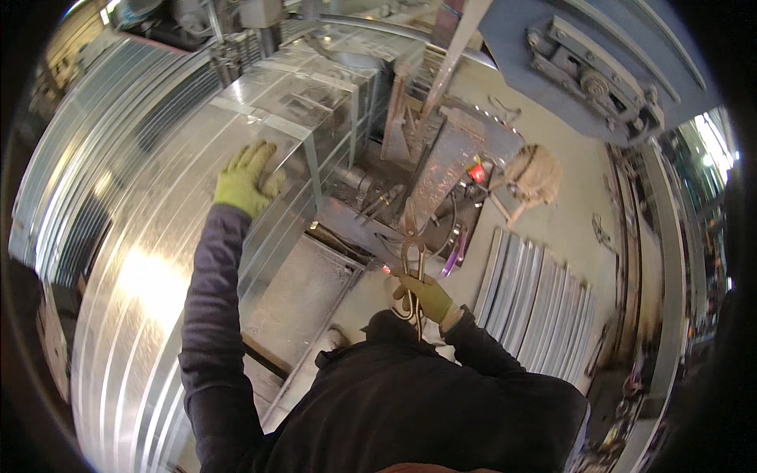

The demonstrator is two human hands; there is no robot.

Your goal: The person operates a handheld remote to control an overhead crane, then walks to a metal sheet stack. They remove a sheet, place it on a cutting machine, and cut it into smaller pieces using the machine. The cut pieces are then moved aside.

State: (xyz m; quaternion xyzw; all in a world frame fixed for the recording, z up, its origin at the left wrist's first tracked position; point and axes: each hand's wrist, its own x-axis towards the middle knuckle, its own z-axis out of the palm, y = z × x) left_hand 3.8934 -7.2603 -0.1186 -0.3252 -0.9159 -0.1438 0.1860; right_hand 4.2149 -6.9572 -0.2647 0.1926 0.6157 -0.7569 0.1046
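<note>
You are standing over a big curved sheet of shiny galvanized metal (pixel 134 260) that is filling the left half of the view, its ribs running lengthwise. At its far end a rectangular sheet-metal duct (pixel 300 102) is lying, its near corner edge dropping down beside your hand. To your right, a stack of ribbed metal strips (pixel 532 296) is resting on the concrete floor (pixel 568 205), and beyond it a dusty steel workbench (pixel 449 169) is carrying scattered tools. A flat grey panel (pixel 303 296) is lying on the floor just in front of your feet.

Your left hand (pixel 246 183), in a yellow-green glove, is pressing flat and spread-fingered on the sheet near the duct's corner, gripping nothing. Your right hand (pixel 424 296), gloved the same, is curling closed around the looped handles of a pair of tin snips (pixel 412 252), holding them blades-up in front of your chest, well apart from the sheet.
</note>
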